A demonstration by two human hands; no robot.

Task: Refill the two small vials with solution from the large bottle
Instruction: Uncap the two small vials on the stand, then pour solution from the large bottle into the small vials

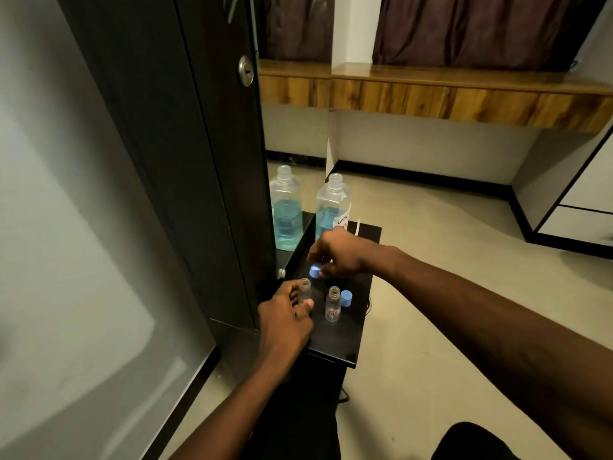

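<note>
Left hand [285,313] grips uncapped vial [305,289] upright on bench [345,343]. Right hand [341,252] pinches blue cap [315,270] above it. Second vial [332,303] open, its cap [346,297] just beside.

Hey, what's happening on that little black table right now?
A person is uncapping vials. The left hand steadies one open small vial, while the right hand holds its blue cap just above. The second vial stands open with its cap beside it. The large bottle, uncapped and part full of blue solution, waits behind.
</note>
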